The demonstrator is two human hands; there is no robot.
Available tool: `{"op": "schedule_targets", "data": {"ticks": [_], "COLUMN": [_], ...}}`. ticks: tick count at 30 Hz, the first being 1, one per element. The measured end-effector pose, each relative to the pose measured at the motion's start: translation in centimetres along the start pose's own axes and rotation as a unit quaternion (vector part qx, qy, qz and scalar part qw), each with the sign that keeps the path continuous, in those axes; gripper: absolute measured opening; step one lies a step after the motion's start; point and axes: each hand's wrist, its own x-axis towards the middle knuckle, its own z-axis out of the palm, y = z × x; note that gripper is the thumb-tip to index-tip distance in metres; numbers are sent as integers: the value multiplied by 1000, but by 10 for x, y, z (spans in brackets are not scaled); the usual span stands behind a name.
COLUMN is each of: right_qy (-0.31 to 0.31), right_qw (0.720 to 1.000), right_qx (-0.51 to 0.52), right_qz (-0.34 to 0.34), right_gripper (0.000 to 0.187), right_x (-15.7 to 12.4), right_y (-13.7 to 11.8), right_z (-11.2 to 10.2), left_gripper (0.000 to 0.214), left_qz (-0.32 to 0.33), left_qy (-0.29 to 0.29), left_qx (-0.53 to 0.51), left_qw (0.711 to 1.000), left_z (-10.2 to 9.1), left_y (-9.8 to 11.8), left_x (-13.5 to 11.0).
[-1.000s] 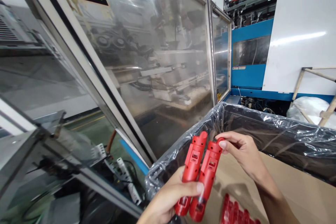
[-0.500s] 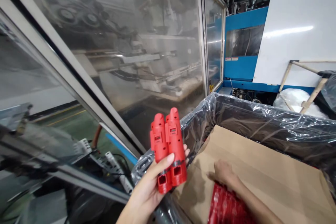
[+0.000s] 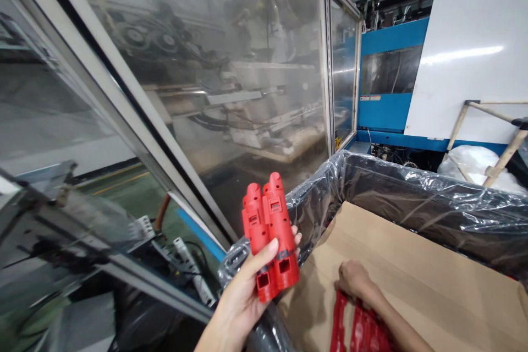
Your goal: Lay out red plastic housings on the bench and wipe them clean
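Note:
My left hand [image 3: 243,291] grips a pair of red moulded plastic housings [image 3: 278,225], held side by side and upright above the bin's near corner, with the thumb across their front. My right hand [image 3: 355,280] is lower, inside the bin, resting on a row of similar red plastic parts [image 3: 365,330]. These lie on a brown cardboard sheet [image 3: 396,253]. My forearm and the frame's bottom edge hide part of the row. Whether my right fingers grip anything is hard to see.
A black bin with a clear plastic liner [image 3: 416,181] surrounds the cardboard. To the left stands a moulding machine's glass guard door [image 3: 231,66], with cables and a power strip [image 3: 193,269] below it. A blue-and-white machine panel [image 3: 466,49] and a wooden frame [image 3: 495,140] stand behind.
My right hand has let go of the housing and dropped to the red row in the bin. My left hand alone holds both housings, and the cardboard has come into view.

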Motion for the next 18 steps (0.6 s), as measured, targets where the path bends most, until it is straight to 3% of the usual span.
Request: {"op": "schedule_targets", "data": {"ticks": [4,8,11,14,18], "right_qy": [-5,48,84,115,138], "right_qw": [973,908,863,827,794], "right_qx": [203,363,441,493,529], "right_qz": [-108,-202,-231,-246,-265], "right_gripper": [27,41,42,37,32], "right_x": [-8,-27,-46,-64,-80], "right_y": [0,-5,-10,-15,-24], "right_z": [-38,-94,-130,-151,-165], "left_gripper": [20,19,19,21,29], "left_qz": [0,-12,-22,-49,-70], "left_qy": [-8,-17,-47,-105,-223], "left_qx": [-9,-28,-25,-27,-51], "left_qw": [1000,999,998,993,971], "left_z": [3,4,0,-7,-15], "left_y": [1,2,1,-1,-4], "left_x": [0,-2,-2,2,9]}}
